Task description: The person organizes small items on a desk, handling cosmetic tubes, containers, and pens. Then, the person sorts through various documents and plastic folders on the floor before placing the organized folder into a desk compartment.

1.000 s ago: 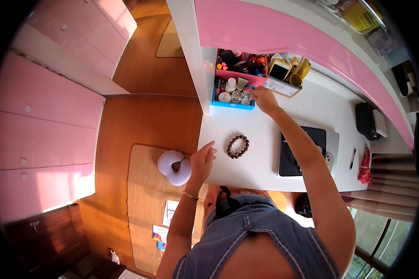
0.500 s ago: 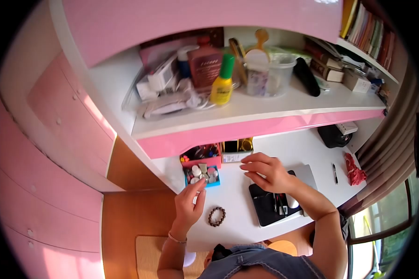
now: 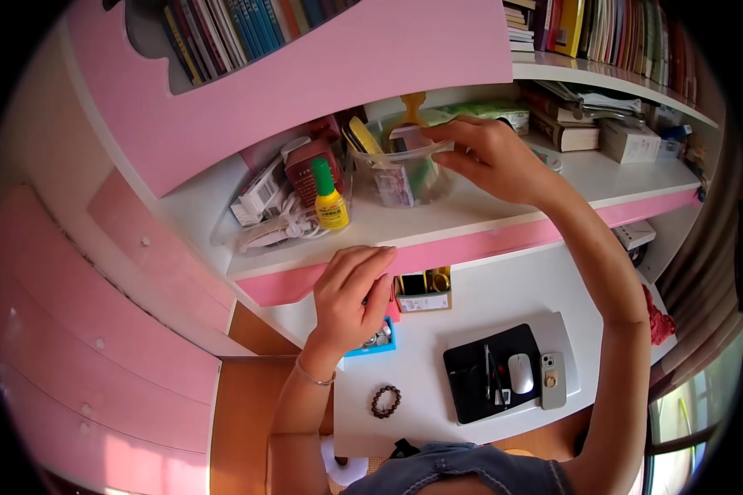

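Observation:
My right hand (image 3: 491, 157) is raised to the shelf, its thumb and fingers closed on the rim of a clear plastic tub (image 3: 425, 183) that holds a yellow comb-like item and other small things. In front of the shelf edge hangs my left hand (image 3: 353, 297), fingers bent together, with no object visible in it; its palm side is partly hidden. Left of the tub stand a yellow bottle with a green cap (image 3: 331, 206) and a dark red box (image 3: 312, 169).
Books (image 3: 565, 136) and a white box (image 3: 629, 140) sit further right on the shelf. Below, the desk (image 3: 421, 363) holds a beaded bracelet (image 3: 385, 402), a black pad (image 3: 462, 371), a mouse (image 3: 520, 374), a phone (image 3: 553, 381) and a blue box (image 3: 381, 346).
The view has tilted up to the shelf. My right hand has gone from the desk boxes up to the tub's rim. My left hand has risen to the shelf's front edge.

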`<state>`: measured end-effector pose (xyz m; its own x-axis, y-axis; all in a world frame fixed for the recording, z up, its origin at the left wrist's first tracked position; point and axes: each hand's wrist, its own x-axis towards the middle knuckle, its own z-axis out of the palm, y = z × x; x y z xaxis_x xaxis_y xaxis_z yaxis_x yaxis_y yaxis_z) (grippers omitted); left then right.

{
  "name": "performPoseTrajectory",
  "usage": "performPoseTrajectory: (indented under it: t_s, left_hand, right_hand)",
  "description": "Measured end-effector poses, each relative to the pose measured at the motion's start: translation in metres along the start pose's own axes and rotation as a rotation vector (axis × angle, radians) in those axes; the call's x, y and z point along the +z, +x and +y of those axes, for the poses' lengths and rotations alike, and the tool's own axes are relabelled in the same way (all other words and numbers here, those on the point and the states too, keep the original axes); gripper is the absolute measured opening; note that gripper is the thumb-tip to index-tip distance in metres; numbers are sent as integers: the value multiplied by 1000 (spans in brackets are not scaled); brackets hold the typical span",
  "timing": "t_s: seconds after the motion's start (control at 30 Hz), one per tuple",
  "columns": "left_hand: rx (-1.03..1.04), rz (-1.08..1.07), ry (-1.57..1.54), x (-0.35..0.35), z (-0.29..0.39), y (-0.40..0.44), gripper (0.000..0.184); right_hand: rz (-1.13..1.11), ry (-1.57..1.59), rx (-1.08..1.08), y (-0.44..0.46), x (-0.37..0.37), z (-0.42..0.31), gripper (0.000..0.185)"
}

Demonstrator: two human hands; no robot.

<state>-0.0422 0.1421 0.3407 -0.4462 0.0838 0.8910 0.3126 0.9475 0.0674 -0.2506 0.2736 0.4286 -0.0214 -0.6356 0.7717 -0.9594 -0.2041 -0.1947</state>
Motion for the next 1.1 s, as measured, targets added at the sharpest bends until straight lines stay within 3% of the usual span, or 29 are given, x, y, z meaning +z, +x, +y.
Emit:
performPoseTrajectory:
  t_s: [0.07,0.2,0.27,0.3,0.4,0.43,0.53,0.6,0.8,0.93,1.0,1.1]
  left_hand:
    - [-5,1,13,8,-1,4,24]
    - [42,15,83,18,-7,8,23]
    - [68,12,143,20,-9,9,23]
    - [59,15,146,21,-10,9,23]
    - [75,37,183,23,-12,8,24]
    - [67,26,180,23,-12,9,24]
    - [51,17,173,21,-12,8,24]
    - [38,-6,160,21,-12,6,25]
    - [31,-4,154,20,-15,0,27]
    - [30,1,138,21,-17,-2,27]
    - [27,-3,135,21,-16,-2,26]
    - [25,-4,125,21,-16,-2,26]
  right_hand:
    - [-99,-132,-92,6,-3,14,19]
    - [-122,-78,-52,11,-15,28,22]
    - [-250,70,312,18,-26,29,30]
    - [-300,90,383,22,-29,33,36]
    - [-263,-106,226,34,-29,35,41]
    - [-155,-90,188,35,-21,34,47]
    - [-238,-85,19,52,-2,21,44]
    - [-331,-133,31,65,11,10,51]
    - [-375,16,189,82,21,2,36]
    - [-354,-173,227,83,15,26,27]
    - [-313,3,438,84,8,27,22]
    - [-225,238,441,81,1,34,21]
